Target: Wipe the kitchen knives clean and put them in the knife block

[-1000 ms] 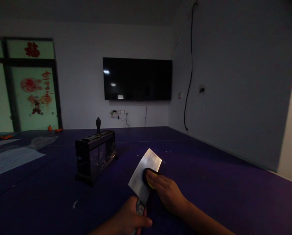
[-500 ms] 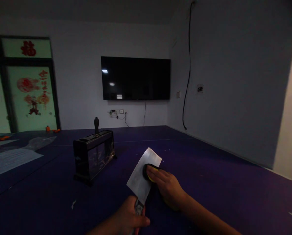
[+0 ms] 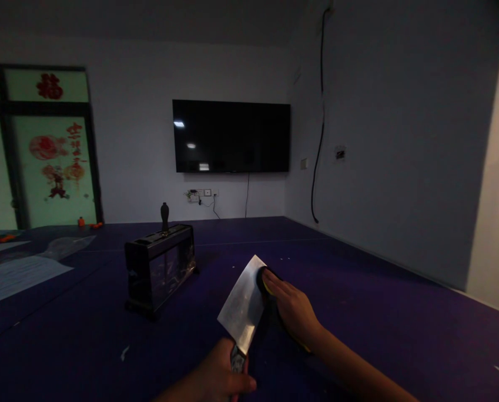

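My left hand [image 3: 228,371] is closed round the dark, mottled handle of a cleaver [image 3: 243,310], its broad, shiny blade slanting up and away above the table. My right hand [image 3: 293,307] presses a dark cloth with yellow edging [image 3: 261,277] against the upper right part of the blade, fingers bent over it. Part of the cloth hangs below the palm and is mostly hidden by the hand. To the left of the cleaver stands a black knife block with clear sides [image 3: 169,273], a dark handle [image 3: 164,216] sticking up from its top.
The purple tabletop [image 3: 358,329] stretches to the walls, with small white scraps on it. Printed paper [image 3: 23,276] and a clear plastic bag [image 3: 67,245] lie at the left. A television [image 3: 233,137] hangs on the far wall; a black cable [image 3: 321,134] dangles at the right.
My right hand and the cloth have slid to the right across the blade, toward its edge, baring more of its face. My left hand keeps its hold on the cleaver.
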A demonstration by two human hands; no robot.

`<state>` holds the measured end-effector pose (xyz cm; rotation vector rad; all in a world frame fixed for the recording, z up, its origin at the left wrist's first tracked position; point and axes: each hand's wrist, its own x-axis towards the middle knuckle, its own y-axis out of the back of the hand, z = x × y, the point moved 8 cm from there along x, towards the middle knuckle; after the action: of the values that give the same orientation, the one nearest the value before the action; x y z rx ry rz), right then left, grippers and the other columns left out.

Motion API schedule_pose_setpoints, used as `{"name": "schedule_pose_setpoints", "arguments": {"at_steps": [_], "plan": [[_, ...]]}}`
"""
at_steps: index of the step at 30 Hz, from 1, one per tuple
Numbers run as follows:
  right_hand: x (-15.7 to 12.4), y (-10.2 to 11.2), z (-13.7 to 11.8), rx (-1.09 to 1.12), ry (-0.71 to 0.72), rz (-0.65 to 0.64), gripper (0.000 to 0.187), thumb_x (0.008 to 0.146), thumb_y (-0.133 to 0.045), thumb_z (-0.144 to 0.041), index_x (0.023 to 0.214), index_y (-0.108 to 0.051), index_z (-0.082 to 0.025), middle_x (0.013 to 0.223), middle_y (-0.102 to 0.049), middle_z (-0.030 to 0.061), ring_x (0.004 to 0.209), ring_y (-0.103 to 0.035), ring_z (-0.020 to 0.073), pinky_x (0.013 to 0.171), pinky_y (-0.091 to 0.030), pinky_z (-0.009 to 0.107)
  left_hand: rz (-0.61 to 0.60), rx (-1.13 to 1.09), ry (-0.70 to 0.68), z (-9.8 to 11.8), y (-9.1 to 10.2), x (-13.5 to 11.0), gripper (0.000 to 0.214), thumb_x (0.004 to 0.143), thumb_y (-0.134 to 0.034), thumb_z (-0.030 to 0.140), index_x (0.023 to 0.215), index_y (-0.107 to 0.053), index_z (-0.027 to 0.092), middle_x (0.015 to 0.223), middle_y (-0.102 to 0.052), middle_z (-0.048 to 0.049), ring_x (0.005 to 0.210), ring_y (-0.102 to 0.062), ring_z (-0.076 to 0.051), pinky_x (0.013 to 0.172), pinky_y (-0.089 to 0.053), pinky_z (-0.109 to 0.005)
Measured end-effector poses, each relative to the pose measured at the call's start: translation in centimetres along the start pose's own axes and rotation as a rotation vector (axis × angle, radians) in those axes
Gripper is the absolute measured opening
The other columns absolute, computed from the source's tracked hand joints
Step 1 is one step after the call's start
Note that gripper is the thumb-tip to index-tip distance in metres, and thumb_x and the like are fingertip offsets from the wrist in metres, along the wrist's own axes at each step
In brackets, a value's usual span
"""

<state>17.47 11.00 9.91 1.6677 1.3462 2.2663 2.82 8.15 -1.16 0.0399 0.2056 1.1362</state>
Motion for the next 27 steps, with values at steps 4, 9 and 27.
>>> {"name": "schedule_pose_setpoints", "arguments": {"at_steps": [4,9,27], "plan": [[-0.2,-0.5,-1.0,0.036,0.052,-0.039,0.054,0.074,-0.029,0.001,0.124,-0.045,-0.014,0.130,-0.042,0.0065,0.101,-0.054,0.0161,0.084,-0.047,0.029,-0.009,0.015,0.038,0.4,-0.2,-0.3,0.042,0.046,-0.074,0.027,0.073,-0.044,0.016,0.053,-0.046,0.0095,0.035,-0.037,-0.002,0.036,-0.028,-0.017],[-0.3,-0.8,-2.8,0.101,0.135,-0.118,0.056,0.075,-0.030,0.000,0.128,-0.040,-0.016,0.133,-0.038,0.0060,0.102,-0.054,0.0173,0.084,-0.047,0.031,0.009,-0.020,0.019,0.6,-0.1,-0.1,0.045,0.044,-0.075,0.032,0.072,-0.043,0.017,0.051,-0.046,0.0104,0.035,-0.036,-0.002,0.036,-0.027,-0.017],[-0.2,-0.5,-2.3,-0.051,0.121,-0.095,0.050,0.077,-0.034,-0.002,0.123,-0.046,-0.018,0.129,-0.044,0.0063,0.094,-0.057,0.0171,0.077,-0.050,0.029,-0.079,-0.062,-0.062,0.5,-0.6,0.1,0.050,0.043,-0.076,0.037,0.075,-0.043,0.017,0.054,-0.046,0.0102,0.037,-0.036,-0.002,0.037,-0.028,-0.017]]}}
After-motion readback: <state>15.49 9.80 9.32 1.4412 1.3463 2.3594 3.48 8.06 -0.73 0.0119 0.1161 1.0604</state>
